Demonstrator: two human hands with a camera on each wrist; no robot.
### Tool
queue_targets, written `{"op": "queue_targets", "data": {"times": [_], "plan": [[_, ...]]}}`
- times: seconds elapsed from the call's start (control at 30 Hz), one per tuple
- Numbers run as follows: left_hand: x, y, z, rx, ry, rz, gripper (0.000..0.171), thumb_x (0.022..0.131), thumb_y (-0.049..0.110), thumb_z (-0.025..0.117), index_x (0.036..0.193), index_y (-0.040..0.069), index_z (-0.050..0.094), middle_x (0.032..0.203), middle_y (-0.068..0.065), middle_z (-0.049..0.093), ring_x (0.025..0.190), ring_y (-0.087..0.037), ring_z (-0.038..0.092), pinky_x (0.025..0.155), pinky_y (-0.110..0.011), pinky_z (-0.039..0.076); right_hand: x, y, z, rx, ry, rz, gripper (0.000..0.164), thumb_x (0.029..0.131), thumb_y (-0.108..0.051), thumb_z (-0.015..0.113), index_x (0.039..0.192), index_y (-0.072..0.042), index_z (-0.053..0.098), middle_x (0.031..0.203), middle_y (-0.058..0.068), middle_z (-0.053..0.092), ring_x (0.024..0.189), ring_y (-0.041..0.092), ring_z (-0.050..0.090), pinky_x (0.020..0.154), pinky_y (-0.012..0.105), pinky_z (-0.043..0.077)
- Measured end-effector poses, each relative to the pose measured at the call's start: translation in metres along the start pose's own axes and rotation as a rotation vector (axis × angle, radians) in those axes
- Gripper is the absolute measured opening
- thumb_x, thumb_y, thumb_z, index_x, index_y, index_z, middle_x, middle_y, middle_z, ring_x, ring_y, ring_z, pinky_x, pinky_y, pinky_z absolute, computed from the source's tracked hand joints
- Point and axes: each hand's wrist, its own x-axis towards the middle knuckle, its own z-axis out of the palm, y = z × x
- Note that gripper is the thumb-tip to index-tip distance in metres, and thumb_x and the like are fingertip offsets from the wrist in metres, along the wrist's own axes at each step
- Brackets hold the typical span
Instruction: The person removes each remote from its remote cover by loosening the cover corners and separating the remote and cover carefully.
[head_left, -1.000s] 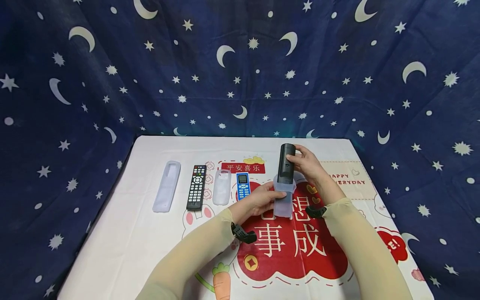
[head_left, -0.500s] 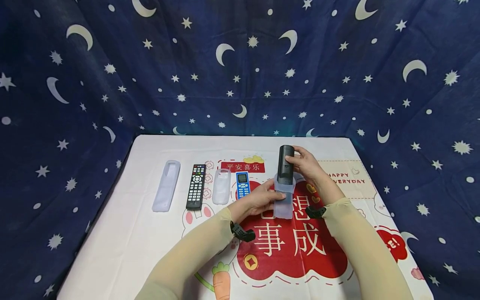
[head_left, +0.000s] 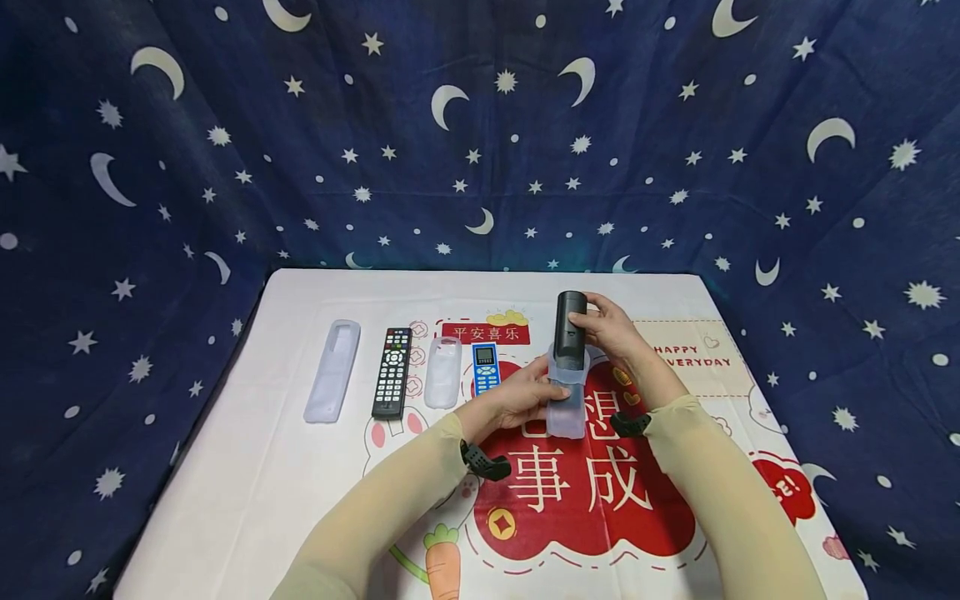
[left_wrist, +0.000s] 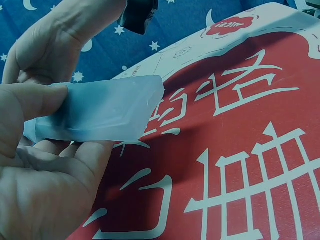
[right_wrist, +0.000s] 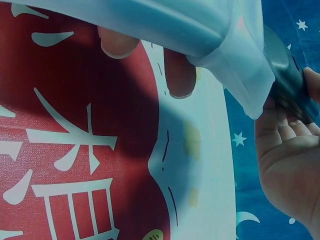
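Observation:
A black remote control (head_left: 571, 329), back side showing, is partly inside a translucent silicone cover (head_left: 566, 415), its upper part sticking out. My right hand (head_left: 611, 332) pinches that upper end between thumb and fingers. Around the cover's middle my left hand (head_left: 523, 395) grips, thumb on the near face and fingers behind. In the left wrist view, the cover (left_wrist: 110, 110) lies across the left hand's fingers, the remote's dark shape showing through it. The right wrist view has the cover's folded-back rim (right_wrist: 242, 65) around the remote (right_wrist: 287, 75).
Left on the table (head_left: 225, 500) lie a long translucent cover (head_left: 332, 372), a black remote with many buttons (head_left: 392, 374), a shorter translucent cover (head_left: 444, 372) and a small blue remote (head_left: 486, 369). A dark star-and-moon curtain (head_left: 480, 150) surrounds the back and sides.
Both hands keep their hold, and the remote and cover shift only very slightly left and down in view. The things lying on the table stay in place.

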Motion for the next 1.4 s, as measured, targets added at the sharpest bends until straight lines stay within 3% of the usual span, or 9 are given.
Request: {"op": "queue_targets", "data": {"times": [0.3, 0.57, 0.83, 1.17, 1.4], "plan": [[0.0004, -0.0020, 0.0031, 0.014, 0.030, -0.010, 0.047, 0.100, 0.000, 0.059, 0.146, 0.002, 0.047, 0.120, -0.013, 0.067, 0.110, -0.026, 0.067, 0.095, -0.047, 0.056, 0.0007, 0.0026, -0.0002, -0.016, -0.001, 0.017, 0.061, 0.102, -0.015, 0.065, 0.154, -0.006, 0.036, 0.122, 0.014, 0.062, 0.094, 0.014, 0.068, 0.092, 0.035, 0.053], [-0.0008, -0.0035, 0.0044, 0.066, 0.017, -0.006, 0.049, 0.099, -0.002, 0.062, 0.145, 0.002, 0.045, 0.122, -0.017, 0.069, 0.113, -0.028, 0.067, 0.097, -0.047, 0.055, -0.0013, 0.0017, -0.0018, -0.045, 0.012, 0.042, 0.065, 0.102, -0.019, 0.064, 0.158, -0.008, 0.032, 0.145, 0.027, 0.049, 0.100, 0.017, 0.063, 0.110, 0.051, 0.042], [-0.0018, -0.0040, 0.0072, 0.069, 0.018, 0.007, 0.048, 0.099, -0.003, 0.061, 0.144, 0.001, 0.046, 0.123, -0.017, 0.068, 0.113, -0.028, 0.066, 0.098, -0.047, 0.054, 0.0001, 0.0006, -0.0043, -0.046, 0.020, 0.024, 0.063, 0.103, -0.018, 0.063, 0.157, -0.006, 0.033, 0.142, 0.025, 0.050, 0.098, 0.014, 0.064, 0.099, 0.038, 0.047], [-0.0031, -0.0047, 0.0098, 0.064, 0.032, -0.006, 0.047, 0.100, -0.002, 0.060, 0.145, 0.001, 0.045, 0.122, -0.016, 0.069, 0.111, -0.026, 0.067, 0.097, -0.046, 0.055, 0.0004, 0.0006, -0.0071, -0.039, 0.003, 0.007, 0.065, 0.103, -0.019, 0.062, 0.158, -0.004, 0.030, 0.141, 0.027, 0.049, 0.097, 0.013, 0.065, 0.107, 0.047, 0.044], [-0.0038, -0.0052, 0.0100, 0.061, 0.021, -0.001, 0.046, 0.100, -0.002, 0.060, 0.144, 0.000, 0.046, 0.122, -0.017, 0.069, 0.110, -0.027, 0.068, 0.096, -0.046, 0.055, 0.0023, 0.0001, -0.0070, -0.035, 0.010, 0.008, 0.064, 0.103, -0.017, 0.063, 0.157, -0.004, 0.031, 0.142, 0.025, 0.050, 0.095, 0.011, 0.065, 0.092, 0.033, 0.050]]}}
